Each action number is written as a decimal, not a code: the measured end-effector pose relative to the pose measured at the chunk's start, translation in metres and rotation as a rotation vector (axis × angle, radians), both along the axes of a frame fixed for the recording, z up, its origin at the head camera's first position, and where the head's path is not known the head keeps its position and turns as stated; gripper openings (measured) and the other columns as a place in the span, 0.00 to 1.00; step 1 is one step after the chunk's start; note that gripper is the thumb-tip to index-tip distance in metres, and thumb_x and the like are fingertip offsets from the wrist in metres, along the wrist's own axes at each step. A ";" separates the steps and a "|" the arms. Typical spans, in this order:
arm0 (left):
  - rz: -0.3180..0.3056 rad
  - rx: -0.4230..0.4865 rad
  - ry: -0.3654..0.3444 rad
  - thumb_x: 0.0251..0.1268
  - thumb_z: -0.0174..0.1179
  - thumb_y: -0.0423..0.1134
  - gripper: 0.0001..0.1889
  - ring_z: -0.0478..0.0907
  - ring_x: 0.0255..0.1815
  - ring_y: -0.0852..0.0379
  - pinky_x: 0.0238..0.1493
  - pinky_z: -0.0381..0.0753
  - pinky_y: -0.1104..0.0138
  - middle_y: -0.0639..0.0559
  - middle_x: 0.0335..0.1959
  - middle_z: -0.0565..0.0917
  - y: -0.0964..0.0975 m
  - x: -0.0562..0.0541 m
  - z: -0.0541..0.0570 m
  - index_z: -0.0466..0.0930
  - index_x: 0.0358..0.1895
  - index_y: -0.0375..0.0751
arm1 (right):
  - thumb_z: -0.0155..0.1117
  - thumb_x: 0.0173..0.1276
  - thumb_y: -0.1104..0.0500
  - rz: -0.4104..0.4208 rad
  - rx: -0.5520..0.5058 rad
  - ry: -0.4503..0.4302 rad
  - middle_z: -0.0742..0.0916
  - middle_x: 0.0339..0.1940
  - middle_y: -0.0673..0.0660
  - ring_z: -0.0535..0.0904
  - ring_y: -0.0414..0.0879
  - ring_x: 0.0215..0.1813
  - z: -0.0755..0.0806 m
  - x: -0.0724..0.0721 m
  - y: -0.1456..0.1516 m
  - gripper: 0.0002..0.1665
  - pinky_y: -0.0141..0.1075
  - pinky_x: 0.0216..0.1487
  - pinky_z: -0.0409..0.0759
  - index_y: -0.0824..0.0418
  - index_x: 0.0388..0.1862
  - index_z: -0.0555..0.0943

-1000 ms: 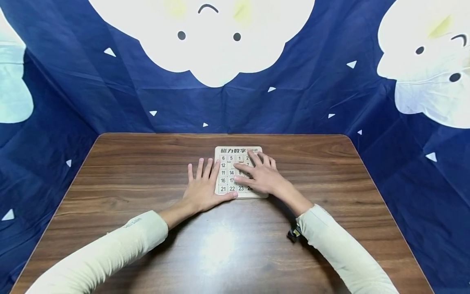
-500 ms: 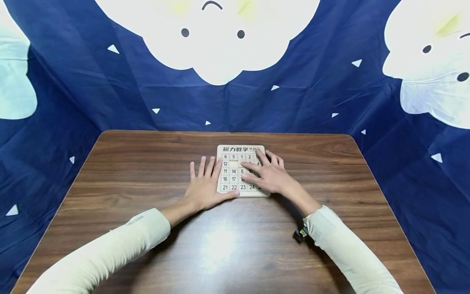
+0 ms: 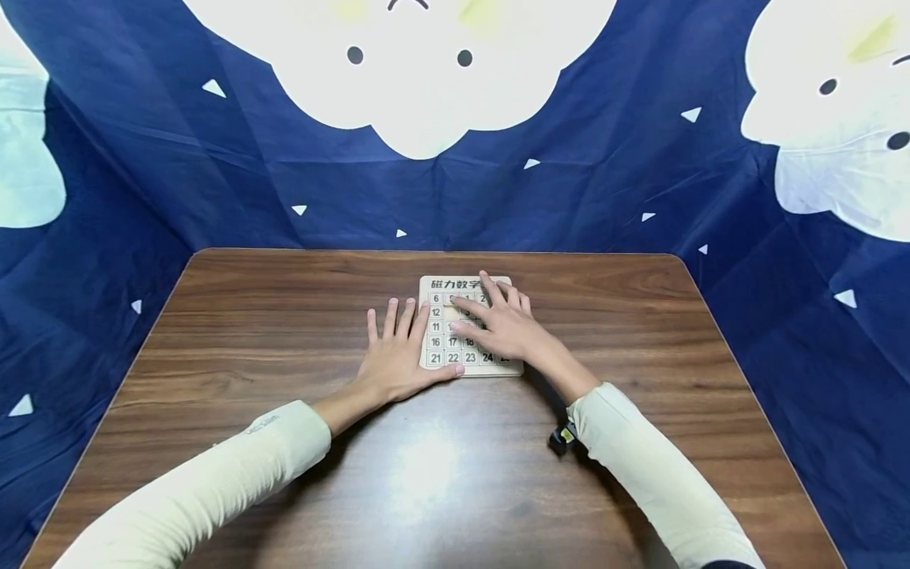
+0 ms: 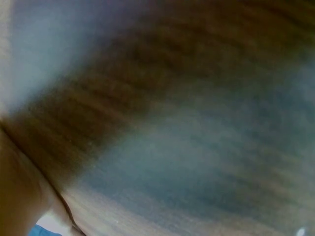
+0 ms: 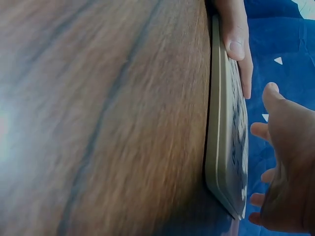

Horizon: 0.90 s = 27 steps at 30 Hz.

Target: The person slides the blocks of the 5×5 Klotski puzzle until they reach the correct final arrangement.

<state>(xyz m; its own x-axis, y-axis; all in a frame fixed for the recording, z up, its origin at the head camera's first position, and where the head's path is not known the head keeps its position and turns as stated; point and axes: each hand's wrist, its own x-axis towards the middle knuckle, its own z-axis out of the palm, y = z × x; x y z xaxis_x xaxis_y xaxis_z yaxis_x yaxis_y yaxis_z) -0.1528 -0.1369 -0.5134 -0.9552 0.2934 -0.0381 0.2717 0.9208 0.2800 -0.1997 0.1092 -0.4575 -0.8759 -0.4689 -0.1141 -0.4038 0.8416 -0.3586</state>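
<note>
A cream sliding number puzzle (image 3: 442, 369) lies flat on the table, black characters along its top and numbered tiles below. My left hand (image 3: 393, 362) rests spread at its left, index finger along the left edge and thumb on the bottom left corner. Over the board's right part reaches my right hand (image 3: 508, 325), fingers extended and apart. Its index fingertip is at the 5 tile (image 3: 451, 299), right above a tile-free slot in the second row; several tiles are hidden beneath this hand. The right wrist view shows the puzzle's side edge, with the right hand's fingers above the tiles.
The brown wood-grain table (image 3: 270, 300) has a glare spot at its front middle. Blue cloth (image 3: 441, 197) with white clouds and triangles hangs behind and at both sides. A small black device (image 3: 562, 438) sits under the right wrist.
My right hand first moved slightly right, uncovering the second-row slot, then back left and up, its index fingertip going from the second row to the 5 tile. My left hand has stayed put.
</note>
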 end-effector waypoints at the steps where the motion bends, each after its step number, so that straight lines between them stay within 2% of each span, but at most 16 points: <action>1: 0.002 -0.001 -0.001 0.60 0.50 0.94 0.73 0.31 0.98 0.32 0.91 0.21 0.29 0.38 0.97 0.44 0.000 0.000 0.001 0.42 0.96 0.48 | 0.52 0.86 0.24 -0.002 0.006 -0.008 0.48 0.99 0.65 0.49 0.73 0.94 0.000 -0.002 -0.002 0.39 0.74 0.89 0.53 0.32 0.90 0.70; 9: 0.005 0.010 -0.014 0.58 0.50 0.95 0.74 0.30 0.98 0.33 0.91 0.19 0.30 0.39 0.97 0.43 -0.001 -0.002 0.004 0.40 0.96 0.48 | 0.51 0.86 0.24 -0.014 0.028 -0.023 0.50 0.99 0.64 0.48 0.72 0.95 0.002 -0.007 -0.008 0.39 0.73 0.90 0.52 0.32 0.89 0.71; 18: 0.008 0.014 -0.025 0.53 0.51 0.97 0.77 0.30 0.98 0.34 0.91 0.19 0.30 0.39 0.97 0.43 0.001 -0.001 0.003 0.40 0.96 0.49 | 0.51 0.86 0.24 0.020 0.039 -0.029 0.53 0.98 0.63 0.49 0.74 0.95 0.002 0.003 -0.004 0.40 0.75 0.90 0.51 0.34 0.89 0.71; 27: 0.029 0.015 -0.047 0.50 0.53 0.98 0.78 0.28 0.98 0.35 0.92 0.19 0.31 0.40 0.97 0.43 0.002 -0.002 0.002 0.38 0.97 0.52 | 0.52 0.86 0.24 0.058 0.054 -0.008 0.55 0.98 0.64 0.51 0.72 0.94 0.005 0.014 -0.004 0.39 0.72 0.89 0.55 0.35 0.88 0.73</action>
